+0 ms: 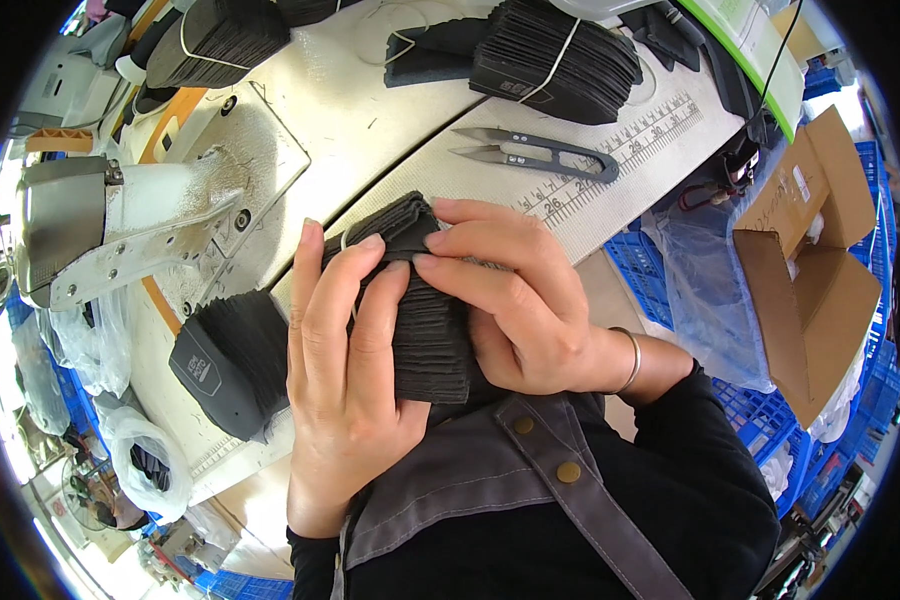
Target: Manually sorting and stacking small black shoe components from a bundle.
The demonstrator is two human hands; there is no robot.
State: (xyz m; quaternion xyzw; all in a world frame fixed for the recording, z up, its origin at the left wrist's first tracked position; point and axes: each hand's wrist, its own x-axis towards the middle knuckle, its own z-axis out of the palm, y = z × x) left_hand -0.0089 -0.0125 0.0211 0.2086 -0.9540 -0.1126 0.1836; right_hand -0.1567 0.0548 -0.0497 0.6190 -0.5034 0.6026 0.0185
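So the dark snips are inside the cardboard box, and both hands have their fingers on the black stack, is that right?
Not quite: the head view shows the dark snips lying on the white table, not inside the cardboard box. The rest is right: the left fingers and right fingers are on the black stack.

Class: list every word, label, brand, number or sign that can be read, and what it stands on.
Table ruler: printed numbers, not copied here.
Banded black stack near the ruler: pale digits, not copied.
Lower-left black stack: pale lettering, not copied.
Held black stack: no text shows.
Cardboard box: markings and label too small to read.
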